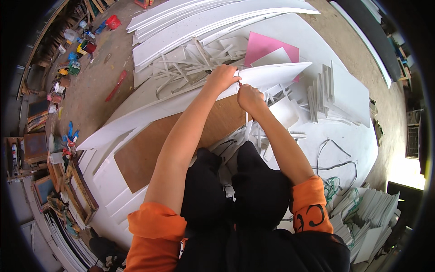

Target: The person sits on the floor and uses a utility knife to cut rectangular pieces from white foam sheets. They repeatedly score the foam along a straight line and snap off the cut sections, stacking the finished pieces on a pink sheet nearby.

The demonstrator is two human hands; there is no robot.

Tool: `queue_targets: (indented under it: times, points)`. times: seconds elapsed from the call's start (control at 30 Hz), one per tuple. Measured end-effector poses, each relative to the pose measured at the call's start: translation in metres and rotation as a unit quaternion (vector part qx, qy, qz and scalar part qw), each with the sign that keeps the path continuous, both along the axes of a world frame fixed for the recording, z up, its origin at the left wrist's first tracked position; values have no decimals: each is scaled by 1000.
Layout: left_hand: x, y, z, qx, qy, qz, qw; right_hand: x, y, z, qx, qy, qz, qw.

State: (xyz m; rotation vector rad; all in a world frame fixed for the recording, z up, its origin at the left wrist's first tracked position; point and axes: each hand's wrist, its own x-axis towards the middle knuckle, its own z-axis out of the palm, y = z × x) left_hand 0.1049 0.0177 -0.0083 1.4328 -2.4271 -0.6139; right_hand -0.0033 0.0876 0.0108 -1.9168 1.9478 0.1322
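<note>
A long white board stands on its edge in front of me, running from the lower left up to the right. My left hand is closed over its top edge, the thumb on the near side and the other fingers mostly behind. Just right of it and slightly nearer, my right hand is a fist against the near face of the board. A small dark bit shows between the two hands; what the fist holds is mostly hidden. Below the board lies a brown wooden panel.
White offcut strips pile up behind the board, beside a pink sheet. Long white sheets are stacked farther back. Upright white pieces stand at right, with a dark strap nearer. Cut pieces heap at lower right.
</note>
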Motion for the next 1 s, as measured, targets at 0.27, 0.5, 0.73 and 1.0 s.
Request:
queue_targets:
  times: [0.27,0.5,0.73,1.0]
  points:
    - [4,4,-2,-32,7,11,999,-5,34,13,-47,46,71,995]
    - [5,10,7,-41,-5,-21,999,-5,13,-8,-30,10,27,999]
    - [0,6,0,-44,-5,-23,999,5,-16,-30,95,26,-16,995]
    - [-8,-7,-10,-21,-55,-10,998,6,-11,-30,79,13,-11,997]
